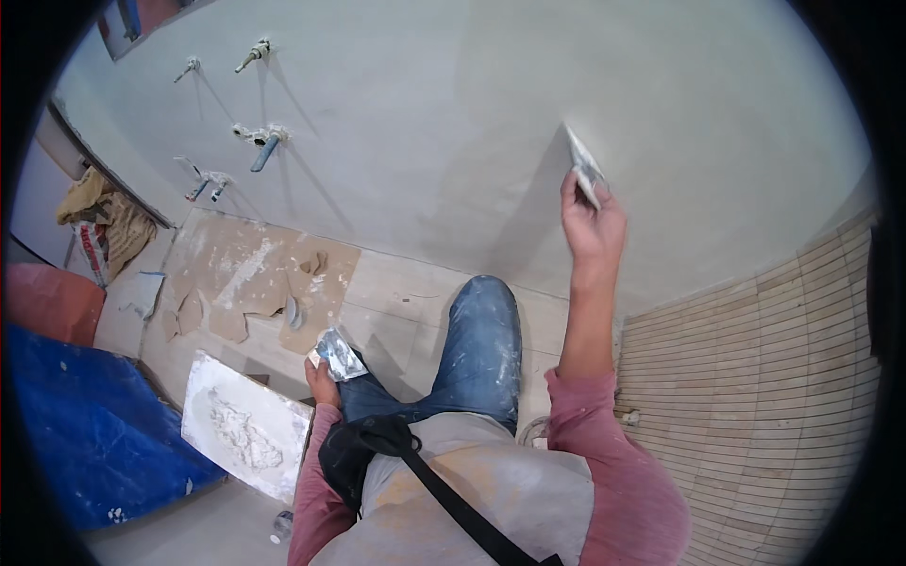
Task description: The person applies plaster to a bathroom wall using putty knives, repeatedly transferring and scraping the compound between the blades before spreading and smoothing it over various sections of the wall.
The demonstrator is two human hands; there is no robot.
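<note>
My right hand (593, 226) is raised at the wall (396, 104), its fingers closed round a wide putty knife (583, 162) whose blade is seen nearly edge-on. The far corner of that blade meets the plastered surface, which shows a darker, damp-looking patch around it. Down by my left thigh, my left hand (323, 382) grips a second metal putty knife (342, 357), its shiny blade smeared with white. A bit of blue shows near its handle. Beside this hand lies a white board (196, 415) bearing a heap of white plaster (243, 436).
Capped pipe stubs (269, 146) stick out of the wall at left. Torn cardboard (241, 274) covers part of the tiled floor. A blue sheet (94, 434) lies at lower left, near crumpled sacks (113, 222). Narrow ribbed tiles (755, 377) line the right side.
</note>
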